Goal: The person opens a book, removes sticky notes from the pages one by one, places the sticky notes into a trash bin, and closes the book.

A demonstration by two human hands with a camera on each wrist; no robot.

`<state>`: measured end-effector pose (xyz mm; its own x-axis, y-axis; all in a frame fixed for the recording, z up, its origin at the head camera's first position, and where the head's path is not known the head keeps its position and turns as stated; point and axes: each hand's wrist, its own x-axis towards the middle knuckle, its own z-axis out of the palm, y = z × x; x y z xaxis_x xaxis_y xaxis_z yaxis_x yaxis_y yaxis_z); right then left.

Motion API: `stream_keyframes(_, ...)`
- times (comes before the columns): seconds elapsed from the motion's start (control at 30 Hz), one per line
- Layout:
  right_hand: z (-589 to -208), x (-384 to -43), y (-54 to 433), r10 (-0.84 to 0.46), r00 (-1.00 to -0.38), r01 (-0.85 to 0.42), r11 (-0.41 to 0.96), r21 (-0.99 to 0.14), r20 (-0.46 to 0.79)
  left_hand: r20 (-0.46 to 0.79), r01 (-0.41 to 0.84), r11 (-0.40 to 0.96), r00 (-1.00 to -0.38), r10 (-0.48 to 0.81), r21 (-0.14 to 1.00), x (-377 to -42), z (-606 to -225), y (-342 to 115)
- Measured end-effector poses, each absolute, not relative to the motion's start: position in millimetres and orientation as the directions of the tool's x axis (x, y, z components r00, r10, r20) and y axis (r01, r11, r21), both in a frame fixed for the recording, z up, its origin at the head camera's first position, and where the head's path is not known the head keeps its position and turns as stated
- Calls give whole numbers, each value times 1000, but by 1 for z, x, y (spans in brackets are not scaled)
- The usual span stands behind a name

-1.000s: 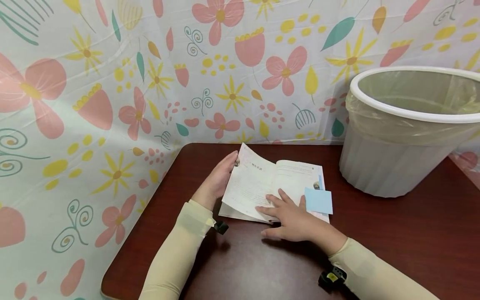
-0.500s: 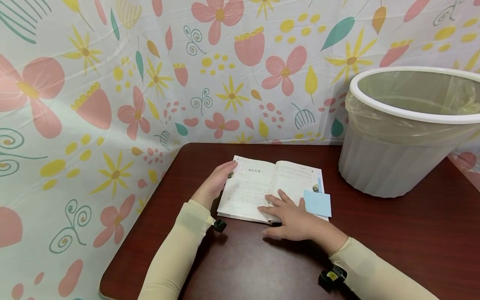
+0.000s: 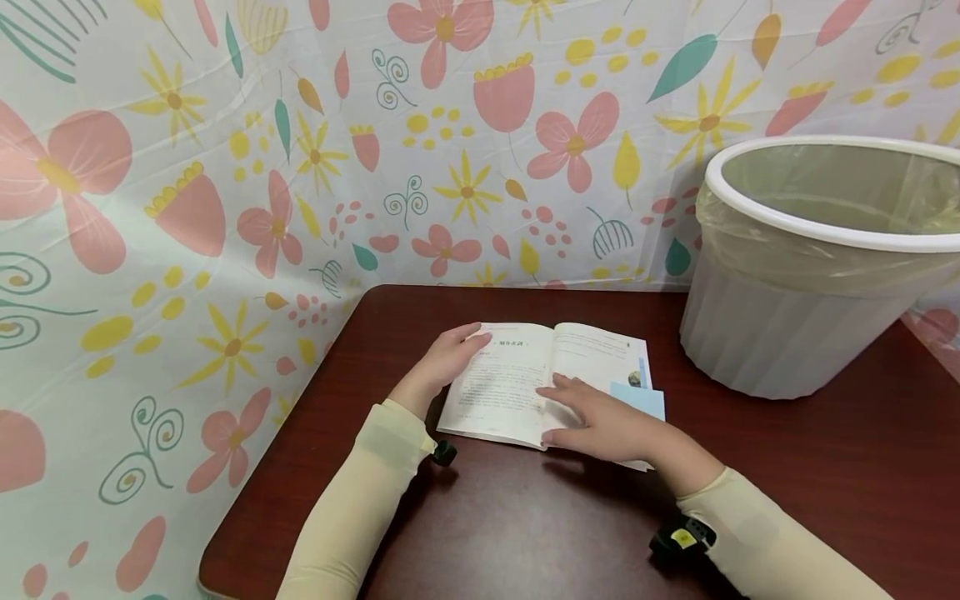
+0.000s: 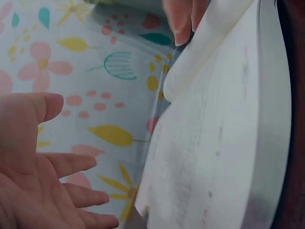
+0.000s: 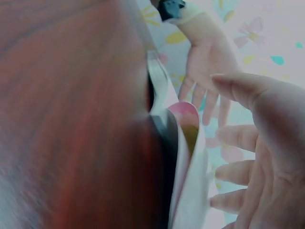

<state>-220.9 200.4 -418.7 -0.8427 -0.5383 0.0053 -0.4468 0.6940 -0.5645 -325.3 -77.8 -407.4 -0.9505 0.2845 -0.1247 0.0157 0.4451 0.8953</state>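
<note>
An open book (image 3: 504, 392) with printed pages lies on the dark red-brown table (image 3: 480, 517). My left hand (image 3: 447, 358) is over the far left corner of the left page, its fingers spread and holding nothing in the left wrist view. Over the right page hovers my right hand (image 3: 611, 421), fingers extended toward the book's middle fold. Pages curl upward (image 5: 190, 167) at the near edge of the book in the right wrist view. A light blue sticky note (image 3: 637, 400) juts past the right page's edge, partly hidden behind the right hand.
A grey trash bin (image 3: 780, 325) with a white rim and a clear plastic liner stands on the right of the table. A flower-patterned curtain (image 3: 405, 150) hangs behind and along the left side.
The left page, raised a second ago, has come down flat. My left hand has let go of its edge and shifted inward. The right hand has moved slightly right, covering part of the sticky note.
</note>
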Motion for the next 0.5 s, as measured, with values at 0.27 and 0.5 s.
stream_keyframes(0.27,-410,-224,227,-459,-887,-394,705,-590,44,-26,275,570,-886,463,774,-309,-393,-53)
stream_keyframes(0.5,-408,-224,259,-424,-905,-348,696,-628,32,-201,445,650,-709,676,616,-294,-393,-15)
